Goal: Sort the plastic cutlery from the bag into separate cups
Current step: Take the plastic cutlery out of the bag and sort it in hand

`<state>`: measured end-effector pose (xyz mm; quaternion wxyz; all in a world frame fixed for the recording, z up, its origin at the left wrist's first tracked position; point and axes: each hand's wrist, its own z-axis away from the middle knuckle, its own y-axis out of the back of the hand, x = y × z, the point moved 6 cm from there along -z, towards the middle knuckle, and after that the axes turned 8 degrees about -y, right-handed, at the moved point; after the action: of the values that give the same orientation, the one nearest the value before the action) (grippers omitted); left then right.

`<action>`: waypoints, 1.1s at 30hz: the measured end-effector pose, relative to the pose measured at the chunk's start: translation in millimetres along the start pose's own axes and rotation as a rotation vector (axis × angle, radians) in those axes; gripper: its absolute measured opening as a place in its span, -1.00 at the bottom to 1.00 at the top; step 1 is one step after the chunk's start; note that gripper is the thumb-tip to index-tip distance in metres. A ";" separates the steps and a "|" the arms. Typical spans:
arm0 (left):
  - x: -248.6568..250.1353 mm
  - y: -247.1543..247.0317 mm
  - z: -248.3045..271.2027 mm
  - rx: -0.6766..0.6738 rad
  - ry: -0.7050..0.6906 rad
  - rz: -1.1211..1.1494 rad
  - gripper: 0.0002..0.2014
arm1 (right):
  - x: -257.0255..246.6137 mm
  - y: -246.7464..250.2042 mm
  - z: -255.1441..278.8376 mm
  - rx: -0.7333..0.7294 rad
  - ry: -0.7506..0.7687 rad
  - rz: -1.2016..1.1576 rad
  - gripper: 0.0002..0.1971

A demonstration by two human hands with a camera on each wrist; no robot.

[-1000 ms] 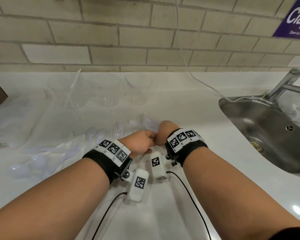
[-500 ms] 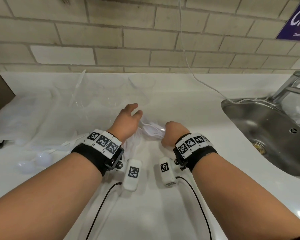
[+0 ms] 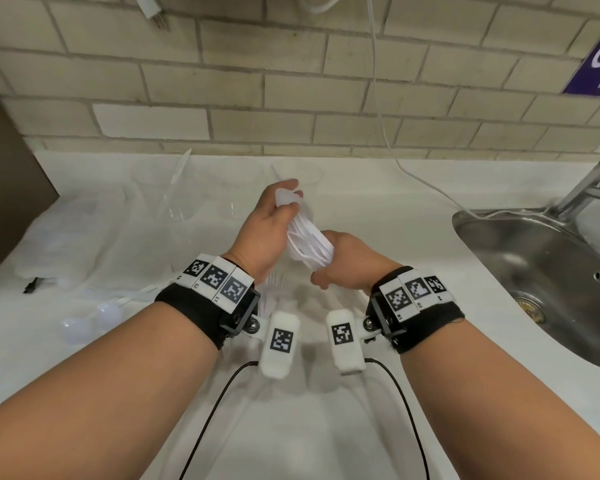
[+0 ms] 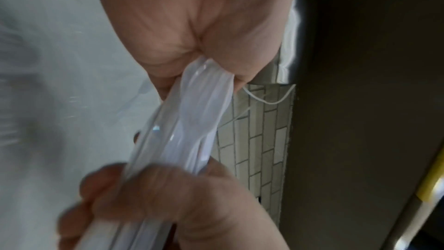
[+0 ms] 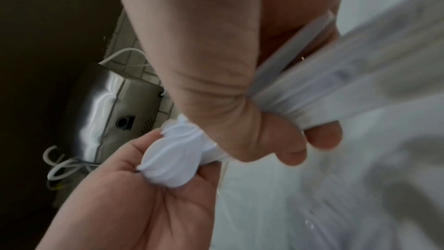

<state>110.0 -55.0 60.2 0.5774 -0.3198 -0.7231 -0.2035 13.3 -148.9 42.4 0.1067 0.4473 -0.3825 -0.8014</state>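
Both hands raised off counter, now gripping spoon bundle; clear cups behind.

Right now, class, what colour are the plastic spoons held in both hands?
White, slightly translucent plastic spoons; the right wrist view shows them best.

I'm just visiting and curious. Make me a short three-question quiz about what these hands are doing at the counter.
1. True or false: the left hand and right hand both hold the bundle of white plastic spoons.
2. Which hand's grip is on the spoon bowls? A) left B) right
3. Fill in: to the person's right is a steel ____.

Key: 1 true; 2 A; 3 sink.
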 end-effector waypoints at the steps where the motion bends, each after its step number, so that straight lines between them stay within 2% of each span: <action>1: 2.1 -1.8 0.9 -0.022 -0.012 -0.030 -0.65 | -3.1 -3.3 -0.1 -0.021 0.004 -0.042 -0.58; 5: 8.0 8.8 0.5 -0.047 -0.005 -0.111 -0.67 | -11.9 -15.3 3.9 -0.136 0.024 -0.275 -0.62; 8: 20.1 16.9 0.6 -0.065 -0.100 -0.142 -0.59 | -20.9 -23.6 8.4 -0.235 0.046 -0.426 -0.70; 11: 26.6 20.9 2.1 -0.092 -0.112 -0.148 -0.67 | -30.9 -31.4 8.1 -0.311 0.053 -0.525 -0.70; 14: 33.5 34.6 8.9 -0.157 -0.113 -0.057 -0.58 | -42.7 -31.1 6.5 -0.315 0.090 -0.657 -0.70; 16: 32.4 56.7 14.3 -0.037 -0.036 0.162 -0.59 | -50.1 -21.6 2.4 -0.268 0.149 -0.875 -0.73; 18: 17.7 76.1 23.9 0.118 0.111 0.406 -0.45 | -63.5 -10.0 0.9 -0.251 0.248 -1.142 -0.76; 19: 9.2 81.3 30.8 0.159 0.185 0.481 -0.38 | -72.0 -5.8 0.8 -0.247 0.302 -1.243 -0.78; 21: -7.0 82.9 44.5 0.153 0.331 0.569 -0.29 | -93.0 1.2 3.1 -0.238 0.413 -1.359 -0.78; 24: -15.4 79.1 58.5 0.130 0.465 0.643 -0.27 | -127.9 2.8 8.1 -0.226 0.555 -1.350 -0.73; 26: -11.7 78.6 59.5 0.141 0.480 0.712 -0.36 | -143.6 -6.6 8.5 -0.194 0.596 -1.280 -0.69; 29: -0.5 84.1 53.1 0.139 0.420 0.895 -0.51 | -149.5 -29.1 0.6 -0.071 0.551 -1.111 -0.70; 33: 2.8 91.9 51.0 0.139 0.396 0.972 -0.53 | -149.4 -46.4 -4.1 -0.017 0.506 -1.007 -0.74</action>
<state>137.9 45.0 43.3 0.7506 -0.5347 -0.3800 0.0795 110.7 -42.5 103.2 -0.1969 0.7520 -0.0780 -0.6243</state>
